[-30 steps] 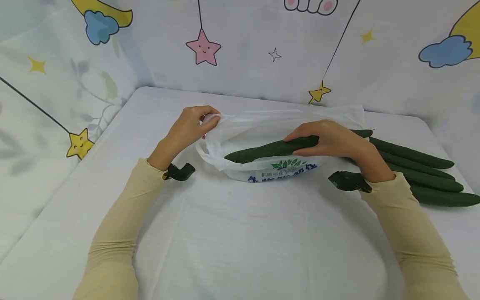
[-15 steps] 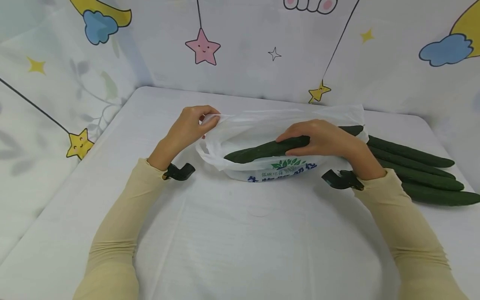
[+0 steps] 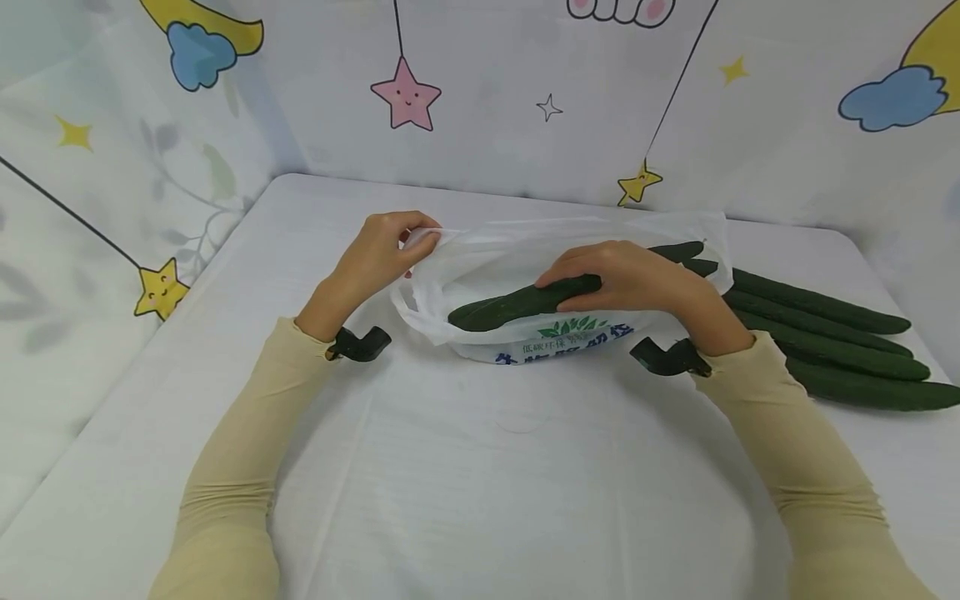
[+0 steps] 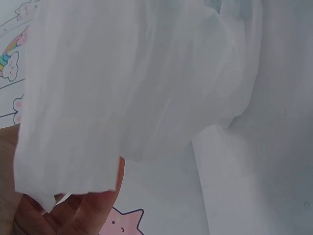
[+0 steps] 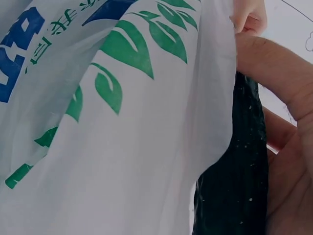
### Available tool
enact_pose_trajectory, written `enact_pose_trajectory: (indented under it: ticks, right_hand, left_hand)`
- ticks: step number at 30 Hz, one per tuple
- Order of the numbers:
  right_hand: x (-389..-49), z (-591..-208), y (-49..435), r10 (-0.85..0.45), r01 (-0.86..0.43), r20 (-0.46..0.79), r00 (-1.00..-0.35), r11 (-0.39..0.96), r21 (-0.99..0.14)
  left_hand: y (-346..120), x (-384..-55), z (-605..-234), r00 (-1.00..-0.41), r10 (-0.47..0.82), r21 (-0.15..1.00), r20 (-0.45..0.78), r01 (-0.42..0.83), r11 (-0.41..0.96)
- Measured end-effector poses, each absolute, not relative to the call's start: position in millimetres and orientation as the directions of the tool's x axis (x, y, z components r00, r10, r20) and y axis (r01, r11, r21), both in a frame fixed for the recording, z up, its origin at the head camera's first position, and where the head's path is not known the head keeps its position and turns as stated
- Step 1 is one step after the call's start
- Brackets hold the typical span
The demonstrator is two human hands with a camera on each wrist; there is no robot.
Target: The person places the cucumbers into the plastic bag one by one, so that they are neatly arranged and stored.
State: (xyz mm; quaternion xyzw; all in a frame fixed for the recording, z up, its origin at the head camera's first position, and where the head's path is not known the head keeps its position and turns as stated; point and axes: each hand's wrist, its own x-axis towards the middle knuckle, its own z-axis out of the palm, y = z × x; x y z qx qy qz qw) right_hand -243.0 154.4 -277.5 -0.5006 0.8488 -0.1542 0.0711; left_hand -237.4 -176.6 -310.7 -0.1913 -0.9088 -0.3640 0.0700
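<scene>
Head view: centring the dial on the white plastic bag [image 3: 562, 343], with 12 furthest from the person, the long cucumber [image 3: 517, 307] lies in its mouth, one tip between 8 and 9 o'clock. The right hand [image 3: 626, 275] grips it from above; the left hand [image 3: 386, 246] pinches the rim at 10. Two dark ends show between 2 and 3; which belongs to the gripped piece cannot be determined. Four loose cucumbers [image 3: 847, 354] lie side by side on the tabletop [image 3: 525, 500] just past 3. Assessed handling: stiff, fairly heavy; best held near mid-length for balance.

Left wrist view: the film hangs in folds over the fingers at 7 o'clock. Judged light, limp and liable to tear; hold at the rim.

Right wrist view: dark, pale-specked skin sits within the grip at 4 o'clock, the bag's edge alongside. Probably slippery if damp; moderate, broad finger pressure advised against bruising.
</scene>
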Motion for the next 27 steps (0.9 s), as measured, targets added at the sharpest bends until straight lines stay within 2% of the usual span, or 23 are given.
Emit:
enact_pose_trajectory:
  ticks: [13, 22, 27]
  right_hand:
    - [-244.7, -279.6, 149.8, -0.883, -0.826, 0.016, -0.470, 0.433, -0.360]
    - [-251.4, -280.3, 147.4, -0.914, -0.850, 0.078, -0.398, 0.335, -0.407]
    - [-254.6, -282.2, 144.4, -0.921, -0.840, 0.077, -0.382, 0.311, -0.444]
  left_hand:
    - [-177.2, -236.0, -311.6, -0.921, 0.290, 0.641, 0.258, 0.388, 0.662]
    - [-177.5, -236.2, -310.4, -0.920, 0.288, 0.637, 0.265, 0.391, 0.664]
    - [-177.6, -237.4, -309.9, -0.919, 0.290, 0.637, 0.267, 0.395, 0.662]
